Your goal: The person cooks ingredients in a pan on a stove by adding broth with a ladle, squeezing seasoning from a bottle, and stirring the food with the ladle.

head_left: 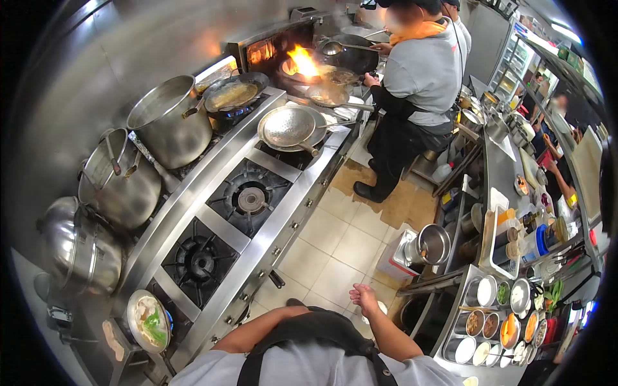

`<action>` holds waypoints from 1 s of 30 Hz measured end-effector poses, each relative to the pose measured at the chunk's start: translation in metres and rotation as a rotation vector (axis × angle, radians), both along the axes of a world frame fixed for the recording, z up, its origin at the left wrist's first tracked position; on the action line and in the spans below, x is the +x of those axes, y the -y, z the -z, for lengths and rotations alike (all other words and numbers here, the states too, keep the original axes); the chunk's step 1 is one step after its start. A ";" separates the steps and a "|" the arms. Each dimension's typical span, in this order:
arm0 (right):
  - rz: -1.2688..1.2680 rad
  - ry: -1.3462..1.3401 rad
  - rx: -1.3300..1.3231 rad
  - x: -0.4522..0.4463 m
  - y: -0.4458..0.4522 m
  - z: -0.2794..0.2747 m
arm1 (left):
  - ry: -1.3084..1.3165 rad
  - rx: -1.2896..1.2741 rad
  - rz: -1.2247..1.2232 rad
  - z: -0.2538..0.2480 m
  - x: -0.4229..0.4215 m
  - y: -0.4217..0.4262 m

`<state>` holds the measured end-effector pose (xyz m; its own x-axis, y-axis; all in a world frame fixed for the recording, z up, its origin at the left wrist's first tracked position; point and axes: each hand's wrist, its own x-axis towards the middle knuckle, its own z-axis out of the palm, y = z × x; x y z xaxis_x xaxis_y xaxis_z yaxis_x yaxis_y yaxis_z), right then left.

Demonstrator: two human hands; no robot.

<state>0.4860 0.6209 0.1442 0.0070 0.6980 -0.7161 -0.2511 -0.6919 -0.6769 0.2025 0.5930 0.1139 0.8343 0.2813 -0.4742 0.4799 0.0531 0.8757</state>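
My right hand [365, 300] is held out over the tiled floor, its fingers loosely bent and apart, with nothing visible in it. It is nearest to a steel pot [433, 244] with a ladle in it, on a white box. My left forearm [261, 327] bends in front of my body, and the hand is hidden behind the dark apron [315, 338]. To my left, a frying pan [143, 302] holds pale food and green leaves [153, 329] beside a blue flame. Its handle points toward me.
Large steel pots [170, 122] line the back of the stove [254, 251]. Ahead, a co-worker [425, 71] handles a wok near a tall flame [302, 62]. Ingredient containers [465, 349] fill the right counter. Cardboard [360, 186] covers part of the floor [325, 257].
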 end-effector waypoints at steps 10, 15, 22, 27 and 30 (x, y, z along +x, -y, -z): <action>0.081 0.039 0.001 0.048 0.090 0.028 | -0.037 0.049 0.081 0.004 0.034 0.051; 0.104 0.076 0.027 0.056 0.128 0.036 | 0.045 0.167 0.156 0.042 0.034 0.091; 0.061 0.070 0.029 0.059 0.188 0.064 | -0.079 0.031 0.066 0.059 0.031 0.147; -0.116 0.351 0.032 0.071 0.228 0.091 | -0.103 0.065 0.078 0.066 0.018 0.173; -0.271 0.440 0.003 0.092 0.246 0.134 | -0.150 0.002 0.000 0.016 0.013 0.190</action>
